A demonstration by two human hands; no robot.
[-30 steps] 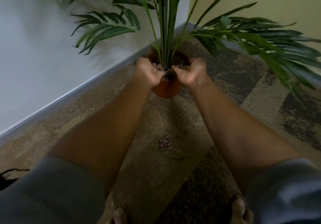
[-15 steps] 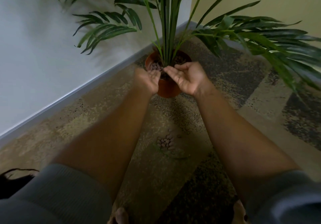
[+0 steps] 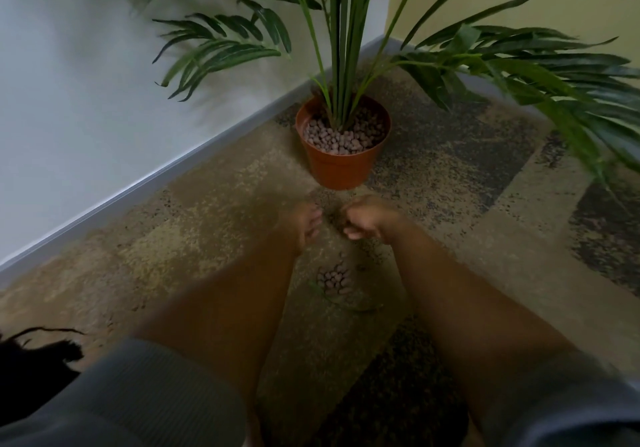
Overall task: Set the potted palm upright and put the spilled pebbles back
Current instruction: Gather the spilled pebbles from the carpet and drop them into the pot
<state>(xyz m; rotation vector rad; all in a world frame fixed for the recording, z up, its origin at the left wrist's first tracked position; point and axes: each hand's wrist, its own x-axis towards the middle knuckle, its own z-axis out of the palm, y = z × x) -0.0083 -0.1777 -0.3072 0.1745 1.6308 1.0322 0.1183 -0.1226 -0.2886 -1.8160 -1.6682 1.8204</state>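
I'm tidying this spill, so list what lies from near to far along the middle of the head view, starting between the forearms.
Pebble pile on the carpet → left hand and right hand, side by side → orange pot holding pebbles → palm stems → wall corner.

Mottled carpet floor [image 3: 214, 224] in a room corner

An upright terracotta pot [image 3: 341, 166] stands on it near the skirting. A small heap of pebbles [image 3: 335, 279] lies nearer the viewer, with a thin green leaf strand [image 3: 341, 304] just beside it.
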